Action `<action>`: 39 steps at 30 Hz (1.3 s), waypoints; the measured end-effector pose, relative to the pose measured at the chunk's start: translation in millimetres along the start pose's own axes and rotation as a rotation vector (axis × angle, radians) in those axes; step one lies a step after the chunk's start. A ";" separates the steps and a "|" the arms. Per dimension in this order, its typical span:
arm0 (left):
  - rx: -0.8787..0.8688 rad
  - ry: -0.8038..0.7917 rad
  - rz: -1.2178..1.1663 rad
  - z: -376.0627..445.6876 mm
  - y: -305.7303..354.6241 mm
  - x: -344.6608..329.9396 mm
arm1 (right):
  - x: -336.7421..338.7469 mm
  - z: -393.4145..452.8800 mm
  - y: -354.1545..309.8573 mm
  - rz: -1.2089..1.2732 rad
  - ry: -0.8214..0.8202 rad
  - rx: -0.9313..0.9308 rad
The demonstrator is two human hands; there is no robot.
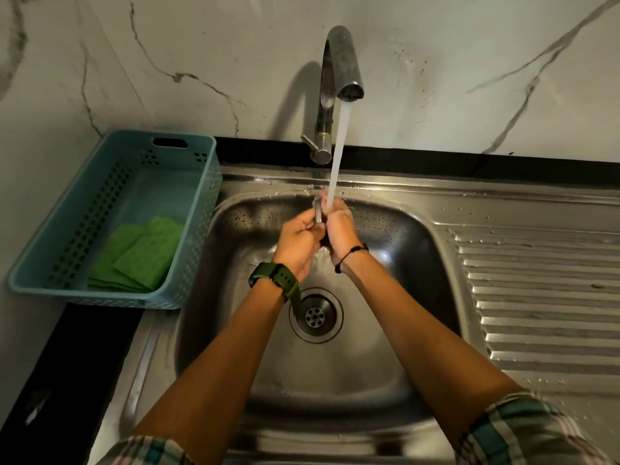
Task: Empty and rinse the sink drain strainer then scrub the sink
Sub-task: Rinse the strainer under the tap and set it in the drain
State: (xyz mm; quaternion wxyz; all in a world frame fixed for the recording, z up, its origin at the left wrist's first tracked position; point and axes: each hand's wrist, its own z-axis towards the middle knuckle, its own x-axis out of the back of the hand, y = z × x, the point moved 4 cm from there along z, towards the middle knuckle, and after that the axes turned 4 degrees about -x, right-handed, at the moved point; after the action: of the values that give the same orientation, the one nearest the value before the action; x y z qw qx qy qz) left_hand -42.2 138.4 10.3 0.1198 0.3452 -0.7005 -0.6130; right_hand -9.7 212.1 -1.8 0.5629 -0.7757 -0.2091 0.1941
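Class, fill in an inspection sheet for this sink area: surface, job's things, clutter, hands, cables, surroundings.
Surface: steel sink, wet, ribbed drainboard on its right.
Job's things: drain strainer held edge-on under the running water; open drain without it; green scrub pads in the blue basket.
Clutter: nothing seen.
Hands: left hand and right hand both grip the strainer, water hitting the right hand's fingers.
Cables: nothing seen.
Surroundings: faucet, marble-pattern wall, black counter edge.
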 end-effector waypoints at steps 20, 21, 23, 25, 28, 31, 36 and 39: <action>0.354 0.173 -0.313 12.7 -17.3 22.2 | 11.2 -20.2 3.9 -0.073 0.144 0.049; 0.407 0.112 -0.337 12.7 -18.6 20.0 | 12.4 -25.8 0.5 -0.219 0.045 0.180; 0.475 0.084 -0.447 13.9 -19.6 17.1 | 14.2 -33.7 -3.7 -0.429 -0.165 0.344; 0.503 0.108 -0.518 16.6 -21.4 16.4 | 17.8 -35.7 -5.6 -0.634 -0.301 0.392; 0.478 0.080 -0.493 17.8 -22.8 9.3 | 20.3 -32.0 -12.6 -0.899 -0.214 0.446; 0.453 0.077 -0.472 19.0 -21.1 3.6 | 7.9 -38.8 -18.1 -0.849 -0.159 0.502; 0.461 0.159 -0.398 15.3 -22.9 25.9 | 13.2 -29.5 -15.3 -0.365 -0.204 -0.009; 0.550 0.226 -0.323 2.4 -36.6 45.7 | 21.0 -18.6 -13.9 -0.230 -0.263 -0.332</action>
State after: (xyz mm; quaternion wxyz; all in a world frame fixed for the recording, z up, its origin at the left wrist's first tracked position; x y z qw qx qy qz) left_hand -64.7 111.1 -36.4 0.0003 0.5370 -0.7581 -0.3700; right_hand 16.4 212.6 15.4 0.4141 -0.7967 -0.3966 0.1908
